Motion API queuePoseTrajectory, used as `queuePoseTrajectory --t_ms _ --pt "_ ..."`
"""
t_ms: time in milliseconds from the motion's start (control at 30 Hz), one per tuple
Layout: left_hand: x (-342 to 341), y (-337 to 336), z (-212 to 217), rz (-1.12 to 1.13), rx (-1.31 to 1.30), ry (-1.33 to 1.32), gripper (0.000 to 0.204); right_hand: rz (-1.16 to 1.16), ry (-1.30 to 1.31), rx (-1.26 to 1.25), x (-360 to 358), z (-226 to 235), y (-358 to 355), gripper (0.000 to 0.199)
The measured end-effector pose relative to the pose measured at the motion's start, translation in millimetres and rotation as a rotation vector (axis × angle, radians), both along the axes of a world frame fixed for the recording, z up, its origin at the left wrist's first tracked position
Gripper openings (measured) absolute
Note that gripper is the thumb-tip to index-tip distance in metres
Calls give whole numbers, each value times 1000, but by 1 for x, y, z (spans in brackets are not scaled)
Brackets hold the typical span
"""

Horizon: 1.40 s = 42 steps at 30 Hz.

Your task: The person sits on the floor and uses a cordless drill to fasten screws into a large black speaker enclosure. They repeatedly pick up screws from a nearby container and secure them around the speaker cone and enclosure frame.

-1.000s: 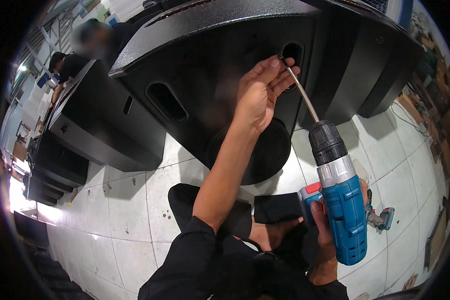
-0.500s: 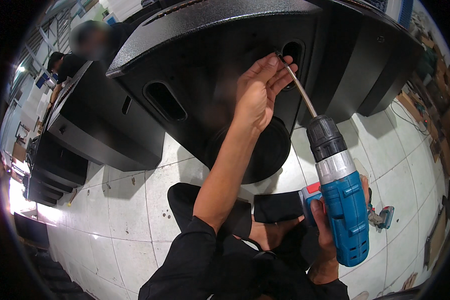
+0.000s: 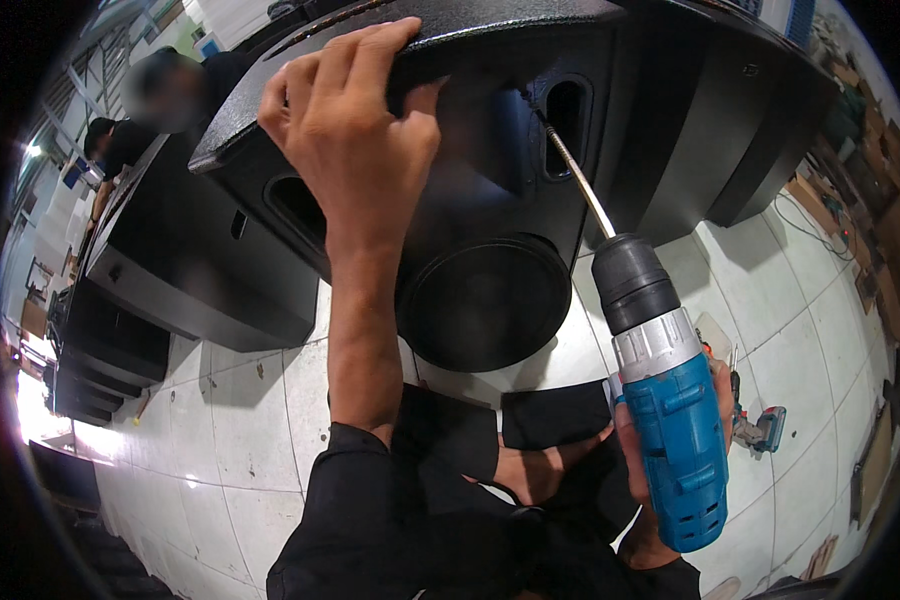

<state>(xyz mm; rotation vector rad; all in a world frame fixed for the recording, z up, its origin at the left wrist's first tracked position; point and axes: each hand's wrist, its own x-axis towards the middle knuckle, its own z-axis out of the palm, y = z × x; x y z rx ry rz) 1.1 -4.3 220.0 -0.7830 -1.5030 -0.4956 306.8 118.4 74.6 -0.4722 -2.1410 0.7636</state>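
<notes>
A large black speaker cabinet (image 3: 470,130) stands before me, with oval openings and a round black speaker cone (image 3: 485,305) at its lower part. My left hand (image 3: 355,130) reaches over its upper edge, fingers on top and thumb at the front. In my right hand (image 3: 635,450) is a blue cordless drill (image 3: 682,440), gripped by its handle, which is mostly hidden behind the body. Its long bit (image 3: 580,180) points at the panel beside the right oval opening (image 3: 567,125). A dark tip, perhaps a screw, meets the panel there.
More black cabinets stand at the left (image 3: 200,260) and right (image 3: 690,130). Another power tool (image 3: 762,428) lies on the tiled floor (image 3: 245,430) to the right. Cardboard pieces (image 3: 870,190) line the right side. Two people (image 3: 170,90) are at the far left.
My left hand has let go of the bit's tip and moved left onto the cabinet's upper edge. The drill has shifted slightly left, and a bluish light now falls on the panel.
</notes>
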Motion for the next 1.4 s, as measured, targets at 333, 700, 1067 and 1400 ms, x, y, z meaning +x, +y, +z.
queuePoseTrajectory --t_ms 333,700,1067,1400 --pt "-5 2 -2 -30 -14 19 34 84 21 40 -1 4 5 75" --pt "1 1 -1 20 -15 -32 36 192 65 -18 -7 17 7 92" --pt "-1 -2 -1 -21 2 -11 35 168 76 183 -24 43 12 86" --pt "33 15 -50 -225 34 29 30 -19 87 219 42 26 51 50"
